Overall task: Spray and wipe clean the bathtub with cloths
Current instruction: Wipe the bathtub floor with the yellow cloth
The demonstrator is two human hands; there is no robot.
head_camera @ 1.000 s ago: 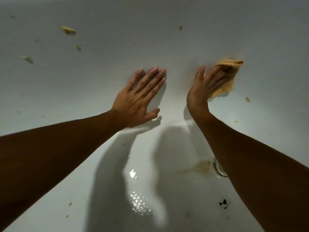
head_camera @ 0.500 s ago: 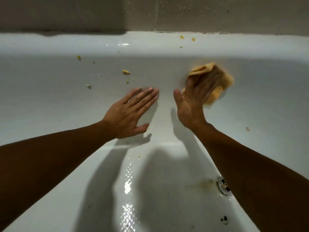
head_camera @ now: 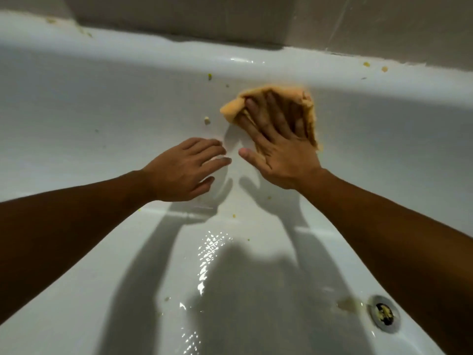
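Note:
An orange cloth (head_camera: 231, 108) lies against the far inner wall of the white bathtub (head_camera: 102, 103), just below its rim. My right hand (head_camera: 279, 144) presses flat on the cloth with the fingers spread and straight. To its left, my left hand (head_camera: 186, 170) rests flat on the same wall with straight fingers and holds nothing. Small yellowish bits (head_camera: 207, 121) of dirt stick to the wall left of the cloth.
More specks (head_camera: 366, 64) sit on the tub's far rim, below the tiled wall (head_camera: 179, 19). The metal drain (head_camera: 384, 315) lies at the lower right, with a yellowish stain (head_camera: 348, 303) beside it. The tub floor (head_camera: 212, 252) glistens wet.
My right hand slid the cloth up the wall and to the left, close under the rim. The view rose, so the rim and tiles came into sight. My left hand stayed flat on the wall.

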